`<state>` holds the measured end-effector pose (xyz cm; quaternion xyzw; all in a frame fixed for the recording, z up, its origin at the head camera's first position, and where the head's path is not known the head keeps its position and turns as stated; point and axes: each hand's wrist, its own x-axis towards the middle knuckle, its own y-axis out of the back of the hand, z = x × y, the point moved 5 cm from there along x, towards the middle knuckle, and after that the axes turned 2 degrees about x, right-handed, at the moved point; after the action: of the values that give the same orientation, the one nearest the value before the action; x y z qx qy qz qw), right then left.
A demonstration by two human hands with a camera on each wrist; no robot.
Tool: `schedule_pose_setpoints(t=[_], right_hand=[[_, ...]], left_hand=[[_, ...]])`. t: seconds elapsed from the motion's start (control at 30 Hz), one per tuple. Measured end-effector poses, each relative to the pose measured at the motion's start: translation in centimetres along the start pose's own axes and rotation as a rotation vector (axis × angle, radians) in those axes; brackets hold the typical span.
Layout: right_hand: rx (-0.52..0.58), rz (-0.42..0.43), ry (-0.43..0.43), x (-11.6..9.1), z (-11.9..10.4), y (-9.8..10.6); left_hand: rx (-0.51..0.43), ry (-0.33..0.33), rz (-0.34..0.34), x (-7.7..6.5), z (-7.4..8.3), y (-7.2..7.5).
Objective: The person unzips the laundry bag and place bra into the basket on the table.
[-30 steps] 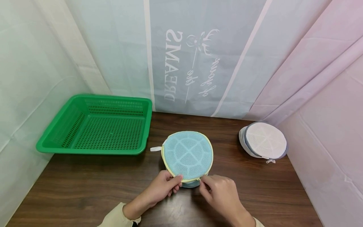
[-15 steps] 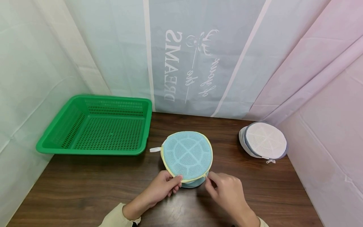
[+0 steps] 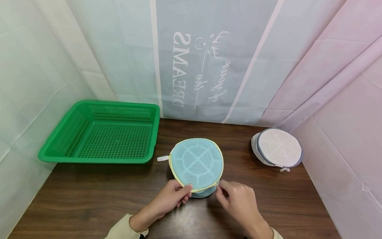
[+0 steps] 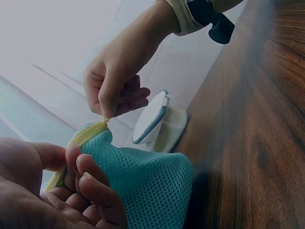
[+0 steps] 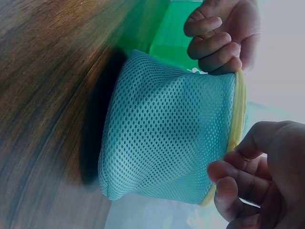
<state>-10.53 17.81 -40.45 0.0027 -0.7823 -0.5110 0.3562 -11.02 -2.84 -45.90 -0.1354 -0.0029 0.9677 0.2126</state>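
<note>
A round blue mesh laundry bag [image 3: 197, 162] with a yellow zipper round its top stands upright on the table. My left hand [image 3: 174, 196] pinches the zipper edge at the front between thumb and fingers. To its right, my right hand [image 3: 238, 200] pinches the zipper pull at the front right of the rim. In the left wrist view the right hand [image 4: 121, 71] holds the end of the yellow edge [image 4: 88, 133]. The right wrist view shows the bag's mesh side [image 5: 162, 129], with both hands along its yellow edge.
A green plastic basket [image 3: 155, 139] stands at the back left. A white mesh laundry bag [image 3: 280, 147] with a grey-blue rim sits at the back right, near the curtain wall. A white loop tab [image 3: 163, 158] sticks out left of the blue bag.
My right hand has moved a little to the right along the rim with the zipper pull, then stayed there. The left hand keeps its hold in the same place.
</note>
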Motion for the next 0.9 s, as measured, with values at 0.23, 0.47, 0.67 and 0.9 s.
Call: schedule_pose_setpoints(t=[0.23,0.47,0.67,0.9], right_hand=[[-0.023,0.019,-0.026,0.3,0.6,0.5],[-0.054,0.028,-0.031,0.7,1.4,0.7],[-0.073,0.008,-0.065,1.0,2.2,0.7],[-0.099,0.003,-0.083,1.2,2.7,0.8]], left_hand=[[0.008,-0.004,-0.001,0.0,0.0,0.1],[0.003,0.003,0.015,-0.1,0.0,0.1],[0.007,0.006,0.016,-0.1,0.1,0.1],[0.010,0.001,0.015,-0.1,0.1,0.2]])
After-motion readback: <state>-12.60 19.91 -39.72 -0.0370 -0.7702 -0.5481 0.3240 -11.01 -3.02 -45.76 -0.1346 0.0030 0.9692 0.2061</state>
